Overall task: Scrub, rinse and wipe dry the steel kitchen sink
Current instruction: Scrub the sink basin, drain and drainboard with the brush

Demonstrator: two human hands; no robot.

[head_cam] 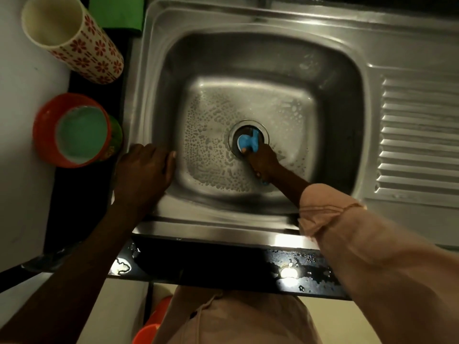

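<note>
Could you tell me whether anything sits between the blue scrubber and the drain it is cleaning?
Nothing visible does. The right hand grips the blue scrubber and its tip lies right in the drain opening of the steel sink. Only soapy foam covers the basin floor. The left hand rests on the sink's left rim, apart.

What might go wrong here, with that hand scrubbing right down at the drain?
The right hand holds a blue scrubber over the open drain; if it slips, it might lodge in the hole. The basin floor is soapy, so the hand may skid. The left hand rests on the sink rim near an orange bowl of liquid, which a nudge might spill.
</note>
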